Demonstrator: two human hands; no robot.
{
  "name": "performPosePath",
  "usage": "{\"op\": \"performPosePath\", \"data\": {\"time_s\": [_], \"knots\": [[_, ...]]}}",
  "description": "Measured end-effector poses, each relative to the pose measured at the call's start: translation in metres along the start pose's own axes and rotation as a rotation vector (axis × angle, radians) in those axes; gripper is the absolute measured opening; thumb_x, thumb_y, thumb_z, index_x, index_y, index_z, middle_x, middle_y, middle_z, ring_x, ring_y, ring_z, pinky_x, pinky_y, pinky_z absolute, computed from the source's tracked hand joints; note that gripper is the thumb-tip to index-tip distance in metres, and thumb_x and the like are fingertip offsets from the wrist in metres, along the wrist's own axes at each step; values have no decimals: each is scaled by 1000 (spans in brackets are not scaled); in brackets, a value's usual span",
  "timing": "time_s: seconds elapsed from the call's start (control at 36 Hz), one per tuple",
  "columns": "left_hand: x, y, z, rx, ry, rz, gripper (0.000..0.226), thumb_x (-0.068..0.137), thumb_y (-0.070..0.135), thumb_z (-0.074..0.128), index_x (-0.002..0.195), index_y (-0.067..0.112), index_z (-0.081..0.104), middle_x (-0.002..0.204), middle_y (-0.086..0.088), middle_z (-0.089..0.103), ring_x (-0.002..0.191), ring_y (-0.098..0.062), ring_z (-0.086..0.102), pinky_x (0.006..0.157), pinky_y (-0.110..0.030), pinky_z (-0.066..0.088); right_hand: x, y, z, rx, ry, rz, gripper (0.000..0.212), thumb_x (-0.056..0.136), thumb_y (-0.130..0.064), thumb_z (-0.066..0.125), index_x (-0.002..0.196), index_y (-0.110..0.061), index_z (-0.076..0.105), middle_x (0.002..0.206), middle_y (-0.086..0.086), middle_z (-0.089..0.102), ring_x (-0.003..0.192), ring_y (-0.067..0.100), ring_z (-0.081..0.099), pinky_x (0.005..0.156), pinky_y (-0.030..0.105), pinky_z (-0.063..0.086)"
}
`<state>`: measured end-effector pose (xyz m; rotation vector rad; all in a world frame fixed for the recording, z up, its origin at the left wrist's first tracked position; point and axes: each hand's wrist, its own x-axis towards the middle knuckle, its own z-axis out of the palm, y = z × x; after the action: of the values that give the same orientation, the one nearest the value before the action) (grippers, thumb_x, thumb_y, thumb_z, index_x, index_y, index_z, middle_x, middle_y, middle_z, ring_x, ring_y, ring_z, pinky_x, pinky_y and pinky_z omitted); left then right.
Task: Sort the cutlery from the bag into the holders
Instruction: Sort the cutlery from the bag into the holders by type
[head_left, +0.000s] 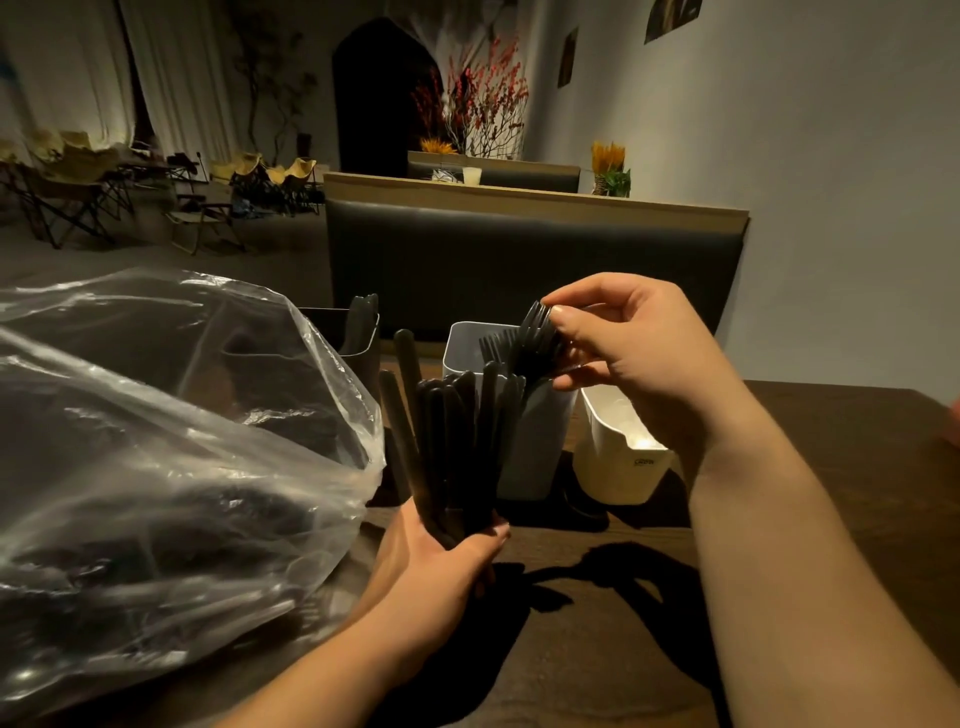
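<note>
One wide-angle camera, worn on the person's head, looks forward and down from close range onto a dark table (857, 426), with the grey holder (540, 447) near frame centre. Left of the holder a clear plastic bag (156, 441) crowds the lens; behind the holder a padded booth back (519, 260) stands farther off, its top edge slanting across the wide view

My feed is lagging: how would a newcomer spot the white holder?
On the dark wooden table, three holders stand before the padded bench. The white holder is farthest right, next to the grey holder, just below the right hand. It alone is white and rounded, unlike the dark holder at the far left.
</note>
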<state>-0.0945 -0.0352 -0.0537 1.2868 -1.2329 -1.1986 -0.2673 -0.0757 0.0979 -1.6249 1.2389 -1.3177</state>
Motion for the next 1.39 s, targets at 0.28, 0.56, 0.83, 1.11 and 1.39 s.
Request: {"op": "performPosePath", "data": {"time_s": [0.28, 0.56, 0.83, 1.11, 1.39], "knots": [[6, -4, -4, 191, -17, 87, 47, 60, 52, 72, 97, 23, 67, 85, 0, 70, 83, -18, 69, 75, -37, 56, -1, 0, 17, -51, 100, -90, 21, 87, -7, 74, 105, -17, 71, 98, 2, 71, 85, 14, 74, 59, 24, 59], [6, -3, -6, 6, 97, -18, 86, 50, 74, 76, 126, 42, 55, 121, 14, 63, 115, -10, 59, 104, -42, 46, 5, -8, -18, 250, 475, -297, 29, 96, 3, 58, 116, -18, 65, 115, 4, 70, 100, 16, 73, 68, 25, 60], [-2, 6, -4, -63, 70, 5, 88, 52, 68, 75, 132, 40, 52, 125, 15, 61, 119, -10, 57, 108, -48, 45, 3, -8, -36, 80, 687, -428, 31, 96, -4, 62, 125, -12, 65, 115, 3, 70, 101, 12, 72, 73, 27, 61], [-1, 4, -4, -61, 53, -23, 68, 61, 56, 78, 122, 42, 54, 119, 14, 63, 113, -9, 60, 106, -45, 47, 3, -9, -35, 116, 651, -443, 29, 96, -1, 60, 124, -9, 64, 112, 3, 70, 99, 15, 73, 71, 27, 61], [-3, 9, -5, -76, 66, -26, 76, 69, 50, 83, 135, 33, 50, 124, 8, 61, 116, -13, 59, 105, -45, 46, 9, 5, -23, -139, 660, -523, 32, 96, -8, 63, 128, -8, 64, 114, 6, 70, 105, 16, 70, 78, 32, 63]]}}
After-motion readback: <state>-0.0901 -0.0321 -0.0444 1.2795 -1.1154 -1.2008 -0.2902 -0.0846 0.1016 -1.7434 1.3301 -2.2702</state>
